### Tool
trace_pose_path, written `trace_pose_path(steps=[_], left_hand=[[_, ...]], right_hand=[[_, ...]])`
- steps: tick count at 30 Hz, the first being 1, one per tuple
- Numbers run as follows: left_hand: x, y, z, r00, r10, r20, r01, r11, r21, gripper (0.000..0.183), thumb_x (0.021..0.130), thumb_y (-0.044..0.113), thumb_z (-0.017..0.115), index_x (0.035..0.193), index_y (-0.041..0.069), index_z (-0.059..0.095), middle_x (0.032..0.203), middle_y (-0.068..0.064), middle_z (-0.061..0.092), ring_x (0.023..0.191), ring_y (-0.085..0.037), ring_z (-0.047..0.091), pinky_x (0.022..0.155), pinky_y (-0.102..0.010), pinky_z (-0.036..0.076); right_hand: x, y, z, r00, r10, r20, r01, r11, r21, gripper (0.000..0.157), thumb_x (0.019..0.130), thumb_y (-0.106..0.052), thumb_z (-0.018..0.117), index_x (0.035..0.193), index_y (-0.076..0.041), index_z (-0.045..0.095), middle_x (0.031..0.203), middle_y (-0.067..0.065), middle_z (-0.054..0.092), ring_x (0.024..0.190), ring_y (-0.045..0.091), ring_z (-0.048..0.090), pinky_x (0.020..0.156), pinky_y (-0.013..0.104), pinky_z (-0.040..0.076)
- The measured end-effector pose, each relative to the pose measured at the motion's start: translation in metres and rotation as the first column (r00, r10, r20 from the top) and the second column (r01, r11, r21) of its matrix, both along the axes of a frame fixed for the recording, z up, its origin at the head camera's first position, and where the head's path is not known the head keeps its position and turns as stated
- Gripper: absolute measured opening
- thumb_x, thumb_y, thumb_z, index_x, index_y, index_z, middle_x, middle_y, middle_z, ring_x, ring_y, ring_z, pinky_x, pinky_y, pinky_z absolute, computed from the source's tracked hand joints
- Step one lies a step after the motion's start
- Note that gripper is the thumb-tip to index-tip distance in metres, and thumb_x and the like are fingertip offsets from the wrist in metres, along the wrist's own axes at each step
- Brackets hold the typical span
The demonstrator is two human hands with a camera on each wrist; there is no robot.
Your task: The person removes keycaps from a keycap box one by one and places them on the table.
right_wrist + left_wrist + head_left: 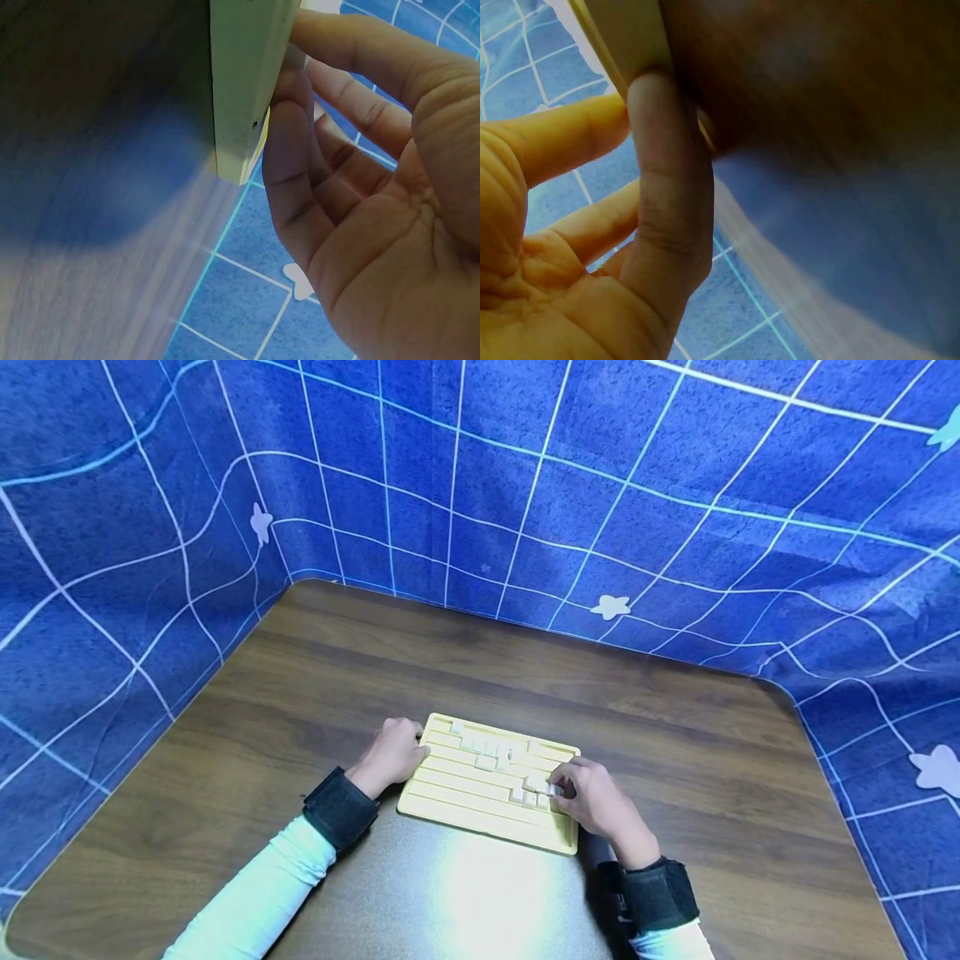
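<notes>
A yellow ridged tray (457, 789) lies on the table. Its long grooves hold several small white blocks (486, 762), some in a group toward the upper middle and others at the lower right. My left hand (393, 750) grips the tray's left edge, thumb at the rim and index finger along the outer side wall (626, 37). Over the tray's right side, my right hand (596, 797) pinches a small white block (554, 790) between thumb and fingers, close beside the lower-right group. In the right wrist view, the tray's side wall (244, 97) hides most of that block.
The brown wooden table (360, 643) extends around the tray, with bright glare (491, 893) in front of it. A blue curtain (420, 468) with white grid lines and star shapes stands along the back and sides. Black straps (341, 808) wrap both wrists.
</notes>
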State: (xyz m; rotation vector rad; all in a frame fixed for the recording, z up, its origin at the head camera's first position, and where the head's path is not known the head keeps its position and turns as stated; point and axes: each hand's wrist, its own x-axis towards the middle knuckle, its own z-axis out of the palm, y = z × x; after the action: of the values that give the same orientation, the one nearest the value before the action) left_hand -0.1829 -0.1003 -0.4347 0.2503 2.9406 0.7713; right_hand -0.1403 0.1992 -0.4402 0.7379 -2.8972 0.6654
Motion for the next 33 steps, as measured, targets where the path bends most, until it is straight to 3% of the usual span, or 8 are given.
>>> trace_pose_path(steps=[6, 14, 23, 33], left_hand=[[0.0, 0.002, -0.001, 1.0, 0.015, -0.008, -0.015, 1.0, -0.005, 0.019, 0.084, 0.014, 0.065, 0.094, -0.001, 0.069, 0.082, -0.013, 0.066, 0.083, -0.029, 0.061, 0.073, -0.046, 0.053], [-0.001, 0.003, 0.001, 0.999, 0.016, 0.038, -0.014, 0.999, -0.037, 0.014, 0.085, 0.016, 0.066, 0.079, 0.004, 0.065, 0.081, -0.014, 0.064, 0.077, -0.028, 0.059, 0.066, -0.044, 0.051], [-0.004, 0.001, 0.002, 0.998, 0.015, 0.066, -0.013, 0.999, -0.043, 0.014, 0.086, 0.016, 0.064, 0.088, 0.002, 0.066, 0.082, -0.013, 0.064, 0.074, -0.026, 0.057, 0.066, -0.041, 0.049], [-0.005, 0.001, 0.001, 0.997, 0.009, 0.071, -0.007, 1.0, -0.03, 0.013, 0.085, 0.015, 0.064, 0.081, 0.003, 0.065, 0.075, -0.011, 0.061, 0.07, -0.025, 0.055, 0.062, -0.04, 0.048]], right_hand=[[0.0, 0.001, 0.001, 1.0, -0.003, -0.011, 0.003, 1.0, 0.003, 0.017, 0.066, 0.002, 0.076, 0.08, -0.003, 0.067, 0.073, 0.007, 0.058, 0.063, 0.014, 0.056, 0.055, 0.029, 0.051], [0.0, 0.001, 0.002, 1.0, 0.021, -0.01, -0.021, 1.0, -0.002, 0.015, 0.067, 0.003, 0.074, 0.08, -0.002, 0.068, 0.073, 0.007, 0.059, 0.062, 0.013, 0.056, 0.054, 0.027, 0.051], [-0.002, 0.0, 0.005, 1.0, 0.012, 0.002, -0.011, 1.0, -0.013, 0.015, 0.068, 0.004, 0.073, 0.08, -0.002, 0.068, 0.074, 0.008, 0.059, 0.062, 0.013, 0.056, 0.053, 0.028, 0.052], [-0.001, 0.015, 0.013, 0.998, -0.003, -0.061, 0.001, 1.0, -0.031, 0.015, 0.067, 0.002, 0.077, 0.078, -0.003, 0.067, 0.071, 0.007, 0.057, 0.059, 0.014, 0.056, 0.051, 0.028, 0.05]])
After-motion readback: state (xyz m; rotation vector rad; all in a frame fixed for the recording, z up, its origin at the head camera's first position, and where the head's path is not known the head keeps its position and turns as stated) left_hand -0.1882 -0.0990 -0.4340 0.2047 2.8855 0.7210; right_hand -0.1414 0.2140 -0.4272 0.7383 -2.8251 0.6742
